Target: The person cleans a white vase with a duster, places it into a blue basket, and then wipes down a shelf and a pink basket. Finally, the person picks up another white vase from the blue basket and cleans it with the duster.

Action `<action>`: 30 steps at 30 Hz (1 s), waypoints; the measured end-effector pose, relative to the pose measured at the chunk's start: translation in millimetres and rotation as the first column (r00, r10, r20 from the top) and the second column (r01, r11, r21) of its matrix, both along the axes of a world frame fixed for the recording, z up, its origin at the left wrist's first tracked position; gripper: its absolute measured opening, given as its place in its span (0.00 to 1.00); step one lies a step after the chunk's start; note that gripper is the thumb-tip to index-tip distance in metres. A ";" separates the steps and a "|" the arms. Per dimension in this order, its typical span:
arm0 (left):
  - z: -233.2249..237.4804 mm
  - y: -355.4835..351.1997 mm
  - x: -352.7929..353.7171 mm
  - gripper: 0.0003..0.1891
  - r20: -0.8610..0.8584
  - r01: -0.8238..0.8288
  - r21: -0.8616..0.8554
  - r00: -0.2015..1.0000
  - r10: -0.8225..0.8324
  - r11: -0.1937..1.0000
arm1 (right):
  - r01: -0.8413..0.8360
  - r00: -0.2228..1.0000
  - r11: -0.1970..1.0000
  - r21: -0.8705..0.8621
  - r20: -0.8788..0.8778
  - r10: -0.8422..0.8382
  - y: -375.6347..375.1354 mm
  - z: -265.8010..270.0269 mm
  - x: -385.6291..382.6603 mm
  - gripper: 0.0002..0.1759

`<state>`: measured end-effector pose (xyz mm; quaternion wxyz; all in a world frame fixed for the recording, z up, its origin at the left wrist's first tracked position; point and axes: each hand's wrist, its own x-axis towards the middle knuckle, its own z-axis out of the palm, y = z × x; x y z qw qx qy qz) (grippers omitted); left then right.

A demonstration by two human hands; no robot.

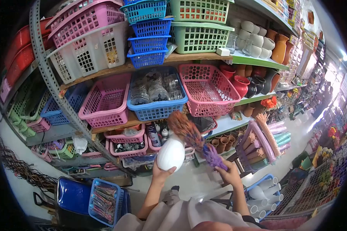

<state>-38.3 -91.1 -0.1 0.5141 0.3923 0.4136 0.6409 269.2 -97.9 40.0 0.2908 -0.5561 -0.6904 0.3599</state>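
My left hand is wrapped round the lower part of a smooth white vase, held up tilted in front of the shelves. In my right hand is a fluffy multicoloured duster, gripped at its purple end. Its orange-brown end reaches up and left, overlapping the top of the vase in this view. Just behind them, a pink basket on a lower shelf holds small dark and shiny items.
A blue basket of clear glassware and an empty pink basket sit on the shelf ahead. Low at right, a blue crate holds several white vases. Bundled coloured sticks stand behind it. At lower left is a blue basket of packets.
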 end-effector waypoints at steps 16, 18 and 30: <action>5.1 -21.9 -8.1 0.47 -0.745 -0.148 0.566 0.328 0.581 0.811 | -0.210 0.972 0.960 0.187 0.143 0.184 -33.3 46.7 -34.8 0.24; 19.9 -21.1 -15.0 0.46 -0.742 -0.033 0.630 0.267 0.615 0.776 | 0.199 0.978 0.960 0.195 0.020 -0.207 -34.3 39.3 -46.7 0.25; 38.3 -4.4 -75.2 0.22 -0.724 0.421 0.619 -0.022 0.690 0.663 | 0.057 0.980 0.994 0.092 0.185 -0.074 -32.2 73.9 -73.0 0.23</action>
